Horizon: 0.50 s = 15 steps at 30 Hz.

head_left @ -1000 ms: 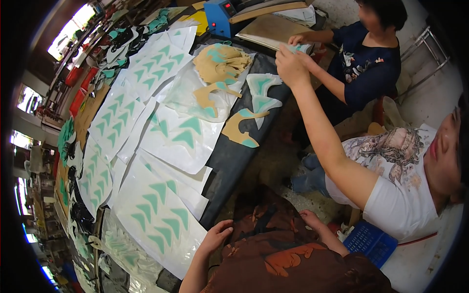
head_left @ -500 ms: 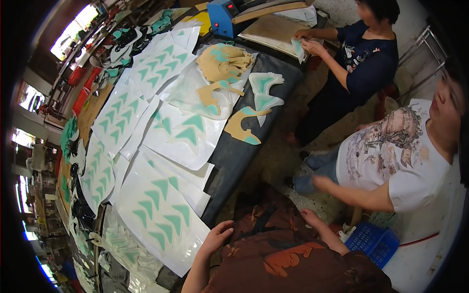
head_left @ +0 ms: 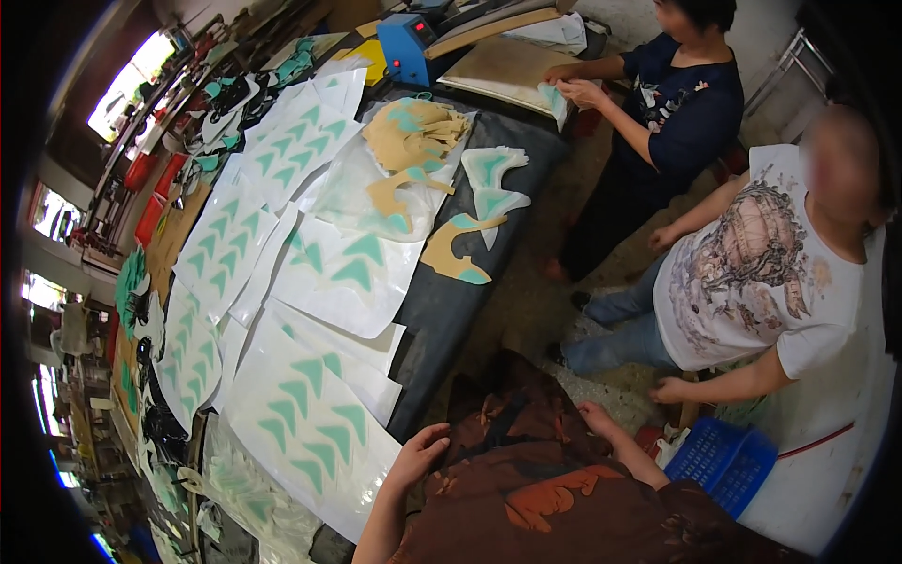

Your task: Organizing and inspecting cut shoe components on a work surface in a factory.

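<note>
In the lower middle of the frame my left hand (head_left: 418, 456) rests with its fingers loosely spread, palm down, at the table edge, touching or just beside the nearest white sheet printed with teal chevrons (head_left: 305, 423); it grips nothing. My right hand (head_left: 601, 420), a little to the right, lies open against the brown patterned cloth (head_left: 526, 470) over my lap, also holding nothing that I can see. The sheet looks thin, glossy and floppy, light enough to lift with 1 hand yet likely to bend, crease or slide over the sheets it overlaps. I judge its free lower right corner, which overhangs the dark table top (head_left: 470, 310), the best place to pinch it, with the other hand supporting the far side so it stays flat. More such sheets run toward the upper left, and tan and teal cut pieces (head_left: 413, 132) sit at the upper middle. At the right, a person in a white printed shirt (head_left: 752, 273) stands near a blue plastic basket (head_left: 719, 461), and another person in a dark top (head_left: 686, 113) handles a teal piece at the top.
</note>
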Tool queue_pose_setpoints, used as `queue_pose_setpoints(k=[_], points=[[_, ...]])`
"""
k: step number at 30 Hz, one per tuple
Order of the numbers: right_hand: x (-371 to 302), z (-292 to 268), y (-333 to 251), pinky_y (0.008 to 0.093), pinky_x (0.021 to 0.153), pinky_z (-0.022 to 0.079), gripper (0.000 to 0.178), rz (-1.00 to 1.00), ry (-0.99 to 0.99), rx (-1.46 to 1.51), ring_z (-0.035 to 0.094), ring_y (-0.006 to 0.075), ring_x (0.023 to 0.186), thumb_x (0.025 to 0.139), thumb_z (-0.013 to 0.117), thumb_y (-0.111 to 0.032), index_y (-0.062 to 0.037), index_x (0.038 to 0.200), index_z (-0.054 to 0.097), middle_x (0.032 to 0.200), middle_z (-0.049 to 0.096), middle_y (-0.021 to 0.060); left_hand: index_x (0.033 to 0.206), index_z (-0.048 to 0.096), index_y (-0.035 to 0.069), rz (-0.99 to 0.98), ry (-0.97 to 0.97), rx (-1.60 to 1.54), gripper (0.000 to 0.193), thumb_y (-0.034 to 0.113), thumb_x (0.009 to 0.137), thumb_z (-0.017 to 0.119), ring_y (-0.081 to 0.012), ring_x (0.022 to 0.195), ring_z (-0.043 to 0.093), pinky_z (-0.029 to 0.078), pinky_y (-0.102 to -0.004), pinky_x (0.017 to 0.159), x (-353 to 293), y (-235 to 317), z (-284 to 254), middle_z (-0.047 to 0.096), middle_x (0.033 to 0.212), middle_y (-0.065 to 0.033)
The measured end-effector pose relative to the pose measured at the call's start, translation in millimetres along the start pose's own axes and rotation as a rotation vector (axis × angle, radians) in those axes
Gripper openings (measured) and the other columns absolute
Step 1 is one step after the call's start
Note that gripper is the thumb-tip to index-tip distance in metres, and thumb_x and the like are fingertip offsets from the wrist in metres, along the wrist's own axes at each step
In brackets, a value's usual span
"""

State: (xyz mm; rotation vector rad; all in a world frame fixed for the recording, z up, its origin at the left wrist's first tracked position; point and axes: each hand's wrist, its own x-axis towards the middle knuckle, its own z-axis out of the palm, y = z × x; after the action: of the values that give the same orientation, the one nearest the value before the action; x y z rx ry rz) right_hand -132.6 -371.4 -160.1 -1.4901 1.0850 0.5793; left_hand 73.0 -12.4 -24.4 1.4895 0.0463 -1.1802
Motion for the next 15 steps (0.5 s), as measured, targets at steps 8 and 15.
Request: queue_pose_setpoints(k=[8,15], points=[[7,-4,16,0.0303,0.060,0.045,0.021,-0.020,-0.018,0.085,0.054,0.0174,0.072,0.089,0.041,-0.012,-0.0044,0.104,0.054,0.088,0.058,0.0073,0.119,0.048,0.001,0.019,-0.017,0.016,0.036,0.016,0.087,0.054,-0.0146,0.104,0.051,0.039,-0.0256,0.089,7,13,1,0.055,0.112,-0.0080],[1,9,8,0.0300,0.059,0.045,0.018,-0.084,-0.057,0.240,0.053,0.0172,0.070,0.087,0.045,-0.010,-0.0042,0.100,0.056,0.084,0.058,0.0069,0.118,0.049,0.000,-0.002,-0.007,0.011,0.035,0.015,0.086,0.054,-0.0141,0.103,0.051,0.040,-0.0252,0.088,5,25,1,0.056,0.110,-0.0073]])
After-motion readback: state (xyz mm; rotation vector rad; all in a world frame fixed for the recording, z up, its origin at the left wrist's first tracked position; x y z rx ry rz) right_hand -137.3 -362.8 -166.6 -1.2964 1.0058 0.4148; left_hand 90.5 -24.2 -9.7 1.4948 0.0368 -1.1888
